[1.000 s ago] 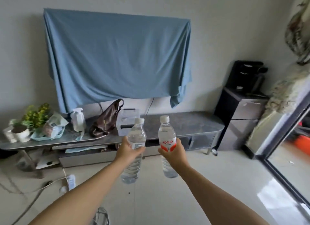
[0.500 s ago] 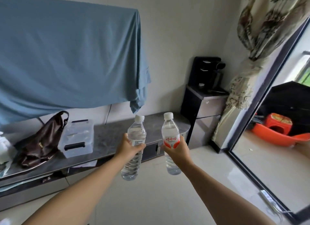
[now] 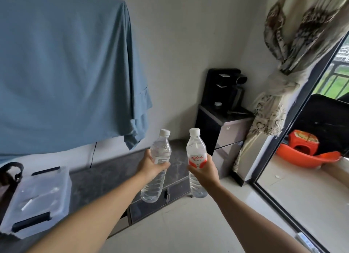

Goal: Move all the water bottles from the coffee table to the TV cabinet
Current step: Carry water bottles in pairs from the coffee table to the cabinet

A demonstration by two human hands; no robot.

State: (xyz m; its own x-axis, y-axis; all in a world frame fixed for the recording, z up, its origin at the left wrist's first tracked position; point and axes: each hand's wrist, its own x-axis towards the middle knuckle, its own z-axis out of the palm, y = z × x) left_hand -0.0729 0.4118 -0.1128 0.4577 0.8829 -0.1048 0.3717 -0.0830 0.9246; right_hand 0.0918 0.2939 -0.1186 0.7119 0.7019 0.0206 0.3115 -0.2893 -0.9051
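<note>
Carry step in hand, by the look of it: two bottles are held out over the floor, just short of the dark grey marble-patterned TV cabinet top (image 3: 113,169). Neither is set down yet.

The left hand (image 3: 151,167) is closed round the clear unlabelled-side plastic water bottle with white cap (image 3: 159,154), tilted slightly rightward at the top. The right hand (image 3: 204,172) is wrapped round the clear plastic water bottle with red-and-white label and white cap (image 3: 196,150), held close to upright. The bottles are near each other, apart.

Both appear capped and largely full of water.

Next move, as judged: both are to be lowered upright onto the bare stretch of cabinet top, right of the translucent lidded plastic storage box with black handles (image 3: 35,201). Box contents cannot be made out clearly.
</note>
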